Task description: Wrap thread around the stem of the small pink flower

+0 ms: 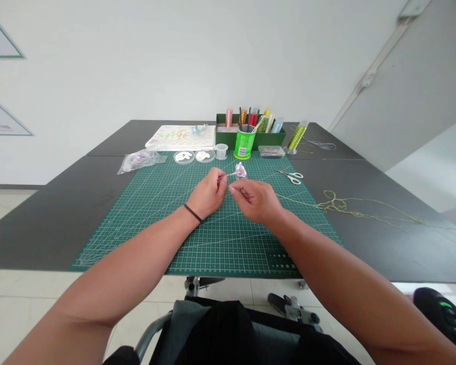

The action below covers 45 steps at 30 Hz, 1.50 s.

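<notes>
My left hand (210, 191) is closed in a pinch on the thin stem of a small pale purple artificial flower (240, 171). The bloom points to the right, just above my right hand (255, 199). Fingers of that right hand are pinched together on yellow-green thread, close to the left fingertips. From behind the right hand, the thread (302, 203) trails across the mat into a loose tangle (336, 203) on the dark table. A dark band circles my left wrist.
A green cutting mat (213, 243) lies under my hands. White-handled scissors (292, 176) rest on its right side. Behind stand a green can (245, 143), a green box (228, 138) of thread spools, round dishes (184, 157) and a white foam board (167, 137). A plastic bag (139, 159) lies left.
</notes>
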Available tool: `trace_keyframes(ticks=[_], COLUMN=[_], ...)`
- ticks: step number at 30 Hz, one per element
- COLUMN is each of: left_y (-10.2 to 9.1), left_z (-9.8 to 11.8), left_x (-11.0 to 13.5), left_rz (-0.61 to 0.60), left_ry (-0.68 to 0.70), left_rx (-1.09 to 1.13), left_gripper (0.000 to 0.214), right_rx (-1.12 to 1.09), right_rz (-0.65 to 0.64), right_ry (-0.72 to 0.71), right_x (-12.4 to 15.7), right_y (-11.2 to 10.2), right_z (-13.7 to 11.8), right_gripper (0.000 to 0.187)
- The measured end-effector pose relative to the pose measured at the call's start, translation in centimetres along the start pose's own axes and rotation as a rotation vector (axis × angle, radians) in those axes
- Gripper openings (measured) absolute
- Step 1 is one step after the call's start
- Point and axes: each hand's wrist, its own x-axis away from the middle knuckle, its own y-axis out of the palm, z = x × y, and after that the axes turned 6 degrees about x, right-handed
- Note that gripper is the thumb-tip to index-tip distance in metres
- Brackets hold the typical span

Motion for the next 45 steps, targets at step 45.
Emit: trace_keyframes(ticks=[45], left_y=[-0.3], left_z=[0.4], left_x=[0.2], left_rz=[-0.205], left_ry=[0.149], left_rx=[-0.001], left_gripper=[0.012], right_rx=[0.032], right_rz=[0.169], right_ry=[0.244], right_x=[-1.2], right_y=[-1.4], right_z=[3.4], right_gripper=[0.019])
